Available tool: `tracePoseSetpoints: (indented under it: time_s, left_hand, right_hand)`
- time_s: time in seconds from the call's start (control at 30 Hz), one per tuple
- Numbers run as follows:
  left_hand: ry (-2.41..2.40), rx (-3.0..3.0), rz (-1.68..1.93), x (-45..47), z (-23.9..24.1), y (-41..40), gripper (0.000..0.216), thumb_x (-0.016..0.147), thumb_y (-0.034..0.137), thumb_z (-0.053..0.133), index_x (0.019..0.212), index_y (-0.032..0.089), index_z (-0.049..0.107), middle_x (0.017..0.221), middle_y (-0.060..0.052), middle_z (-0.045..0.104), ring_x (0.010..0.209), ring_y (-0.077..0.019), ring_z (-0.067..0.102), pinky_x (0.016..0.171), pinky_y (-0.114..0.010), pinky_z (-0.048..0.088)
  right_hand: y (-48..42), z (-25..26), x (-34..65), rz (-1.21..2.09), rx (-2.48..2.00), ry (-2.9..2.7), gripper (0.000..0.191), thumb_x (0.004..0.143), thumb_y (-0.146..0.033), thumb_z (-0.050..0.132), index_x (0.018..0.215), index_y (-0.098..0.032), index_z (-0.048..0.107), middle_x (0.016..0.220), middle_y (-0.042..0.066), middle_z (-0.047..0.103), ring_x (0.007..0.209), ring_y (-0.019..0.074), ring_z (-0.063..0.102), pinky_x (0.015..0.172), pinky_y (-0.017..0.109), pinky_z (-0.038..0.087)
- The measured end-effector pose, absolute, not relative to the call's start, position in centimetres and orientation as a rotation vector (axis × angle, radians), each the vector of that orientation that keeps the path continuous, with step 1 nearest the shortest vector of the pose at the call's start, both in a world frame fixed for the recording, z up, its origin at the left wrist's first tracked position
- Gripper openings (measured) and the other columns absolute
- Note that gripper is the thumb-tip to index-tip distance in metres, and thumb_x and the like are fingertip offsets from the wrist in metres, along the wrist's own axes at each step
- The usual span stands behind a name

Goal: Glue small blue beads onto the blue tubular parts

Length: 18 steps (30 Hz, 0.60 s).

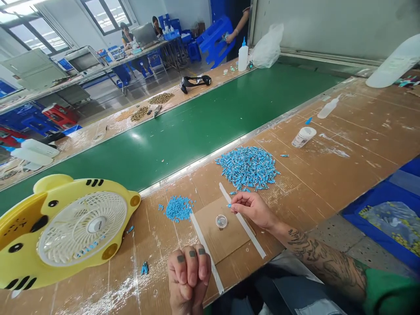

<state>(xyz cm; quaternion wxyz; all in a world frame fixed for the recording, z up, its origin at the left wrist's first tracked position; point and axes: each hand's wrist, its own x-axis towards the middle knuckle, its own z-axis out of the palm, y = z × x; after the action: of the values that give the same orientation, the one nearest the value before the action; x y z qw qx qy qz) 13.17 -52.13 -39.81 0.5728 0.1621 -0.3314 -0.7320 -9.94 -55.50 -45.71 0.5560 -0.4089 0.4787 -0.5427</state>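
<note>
My right hand [252, 211] pinches a small blue piece [229, 205] between thumb and fingertips, above the right tape strip of a cardboard square [210, 239]. My left hand [189, 276] is closed, its fingers curled toward me, near the table's front edge; whatever lies inside is hidden. A small round clear dish [221, 221] sits on the cardboard between the hands. Just behind my right hand is a large heap of slim blue parts with pale tips [247, 168]. A smaller pile of short blue pieces [179, 208] lies left of the cardboard.
A yellow animal-faced fan [85, 227] stands at left, with several blue parts near it. A green conveyor belt [183, 127] runs behind. To the right are a white tub [303, 137] and a squeeze bottle [328, 107]. A person's hand [231, 36] holds a blue stool [215, 41] across the belt.
</note>
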Motion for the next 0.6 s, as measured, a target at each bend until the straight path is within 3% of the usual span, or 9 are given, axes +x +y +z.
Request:
tracePoseSetpoints:
  time_s: [0.1, 0.27, 0.4, 0.6]
  left_hand:
    - [-0.884, 0.399, -1.653, 13.1, -39.5, -51.9, 0.044, 0.07, 0.035, 0.088, 0.063, 0.023, 0.046, 0.046, 0.004, 0.024, 0.046, -0.0132, 0.036, 0.037, -0.02, 0.028]
    - [-1.136, 0.398, -1.468, 13.6, -39.4, -51.4, 0.013, 0.082, 0.04, 0.077, 0.08, 0.03, 0.069, 0.052, 0.0, 0.051, 0.051, -0.0155, 0.055, 0.04, -0.023, 0.041]
    - [-1.4, 0.398, -1.265, 14.1, -39.5, -51.1, 0.009, 0.091, 0.035, 0.068, 0.089, 0.029, 0.074, 0.062, -0.003, 0.065, 0.057, -0.02, 0.063, 0.048, -0.032, 0.051]
    - [-1.534, 0.455, -1.018, 14.3, -39.1, -50.9, 0.01, 0.092, 0.033, 0.067, 0.092, 0.03, 0.076, 0.057, -0.001, 0.066, 0.051, -0.0218, 0.063, 0.046, -0.036, 0.052]
  right_hand:
    - [-55.3, -45.6, -10.0, -1.273, -0.968, 1.151, 0.028, 0.077, -0.041, 0.078, 0.082, -0.016, 0.067, 0.072, 0.003, 0.069, 0.068, 0.0143, 0.063, 0.068, 0.028, 0.052]
    - [-55.0, -45.8, -10.0, -1.273, -0.979, 1.166, 0.028, 0.077, -0.041, 0.077, 0.083, -0.016, 0.067, 0.073, 0.003, 0.07, 0.067, 0.0143, 0.063, 0.069, 0.029, 0.052]
    - [-54.8, -45.9, -9.9, -1.272, -0.971, 1.16, 0.025, 0.077, -0.039, 0.077, 0.083, -0.016, 0.068, 0.073, 0.003, 0.07, 0.067, 0.0141, 0.063, 0.068, 0.028, 0.051]
    - [-54.6, -46.0, -9.8, -1.272, -0.972, 1.133, 0.024, 0.078, -0.037, 0.077, 0.083, -0.015, 0.069, 0.074, 0.003, 0.071, 0.068, 0.0135, 0.064, 0.068, 0.027, 0.051]
